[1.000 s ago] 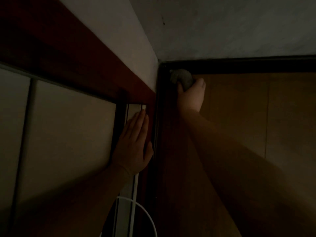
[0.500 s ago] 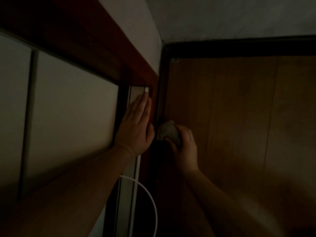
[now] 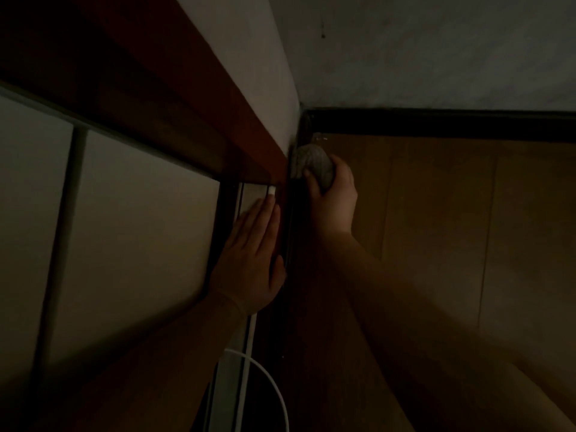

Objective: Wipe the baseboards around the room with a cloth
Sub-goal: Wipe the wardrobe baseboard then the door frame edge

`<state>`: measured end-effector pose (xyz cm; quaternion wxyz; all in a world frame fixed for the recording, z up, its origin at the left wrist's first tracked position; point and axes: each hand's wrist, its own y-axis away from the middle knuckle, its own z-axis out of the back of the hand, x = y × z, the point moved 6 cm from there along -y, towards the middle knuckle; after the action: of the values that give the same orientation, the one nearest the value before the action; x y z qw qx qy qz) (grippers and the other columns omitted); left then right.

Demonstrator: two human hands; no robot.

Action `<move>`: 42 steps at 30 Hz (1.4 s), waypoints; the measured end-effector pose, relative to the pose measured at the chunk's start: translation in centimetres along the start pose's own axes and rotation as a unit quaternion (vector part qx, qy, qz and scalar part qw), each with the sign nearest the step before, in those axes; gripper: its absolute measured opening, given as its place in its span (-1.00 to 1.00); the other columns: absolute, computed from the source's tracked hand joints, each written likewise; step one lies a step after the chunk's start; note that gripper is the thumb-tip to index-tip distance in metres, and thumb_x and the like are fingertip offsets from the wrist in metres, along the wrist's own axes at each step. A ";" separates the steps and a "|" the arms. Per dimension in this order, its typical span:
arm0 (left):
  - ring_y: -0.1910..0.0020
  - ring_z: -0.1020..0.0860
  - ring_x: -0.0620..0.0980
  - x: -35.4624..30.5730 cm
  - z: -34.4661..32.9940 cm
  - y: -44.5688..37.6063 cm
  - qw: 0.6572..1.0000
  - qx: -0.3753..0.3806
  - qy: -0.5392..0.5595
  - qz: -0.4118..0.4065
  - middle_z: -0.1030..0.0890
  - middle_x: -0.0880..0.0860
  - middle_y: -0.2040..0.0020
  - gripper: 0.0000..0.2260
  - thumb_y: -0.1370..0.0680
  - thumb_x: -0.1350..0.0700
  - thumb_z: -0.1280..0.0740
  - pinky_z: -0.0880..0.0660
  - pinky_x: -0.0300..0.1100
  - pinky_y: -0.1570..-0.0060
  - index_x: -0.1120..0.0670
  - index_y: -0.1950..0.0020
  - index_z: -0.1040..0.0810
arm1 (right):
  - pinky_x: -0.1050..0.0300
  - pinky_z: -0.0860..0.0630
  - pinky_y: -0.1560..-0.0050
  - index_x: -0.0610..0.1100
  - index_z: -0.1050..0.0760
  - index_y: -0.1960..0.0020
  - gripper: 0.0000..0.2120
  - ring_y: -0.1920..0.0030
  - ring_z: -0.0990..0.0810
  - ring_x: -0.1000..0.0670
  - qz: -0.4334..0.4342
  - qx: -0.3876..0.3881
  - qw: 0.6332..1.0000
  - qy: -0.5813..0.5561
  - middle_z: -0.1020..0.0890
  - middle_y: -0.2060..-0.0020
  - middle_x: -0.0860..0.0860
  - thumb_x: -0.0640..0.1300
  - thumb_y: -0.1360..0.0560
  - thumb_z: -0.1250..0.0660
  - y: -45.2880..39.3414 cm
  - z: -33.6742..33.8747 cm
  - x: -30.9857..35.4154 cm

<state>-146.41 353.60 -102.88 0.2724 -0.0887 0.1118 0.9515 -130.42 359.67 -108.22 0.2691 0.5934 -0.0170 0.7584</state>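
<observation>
The room is dim. My right hand [image 3: 333,201] grips a balled grey cloth [image 3: 313,165] and holds it against the dark vertical trim [image 3: 293,244] in the corner, just below the dark horizontal trim strip [image 3: 436,124]. My left hand [image 3: 252,260] lies flat, fingers straight, on the pale panel [image 3: 131,244] beside that corner trim.
A reddish wooden beam [image 3: 174,98] runs diagonally above the pale panels. A brown wooden panel [image 3: 452,229] fills the right side. A white cable [image 3: 268,385] loops at the bottom. Grey wall [image 3: 436,51] lies beyond the trim.
My right hand slid the cloth down the corner trim, then back up towards the corner. My left hand stayed flat on the panel.
</observation>
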 end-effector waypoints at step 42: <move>-0.60 -0.06 0.18 0.2 -0.4 0.2 1.000 0.008 -0.002 0.009 0.00 0.16 -0.64 -0.37 -0.58 0.02 -0.08 -0.13 0.17 -0.52 0.27 -0.60 -0.08 | 0.10 -0.42 -0.18 -0.21 -0.46 -0.19 -0.63 -0.18 -0.49 -0.13 -0.014 -0.093 0.986 0.140 -0.49 -0.15 -0.13 -0.19 -0.43 -0.47 -5.2 10.4 -3.8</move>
<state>-146.67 353.43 -103.24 0.2648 -0.0841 0.1197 0.9531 -118.37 359.00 -110.15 0.3339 0.4536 -0.0412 0.8253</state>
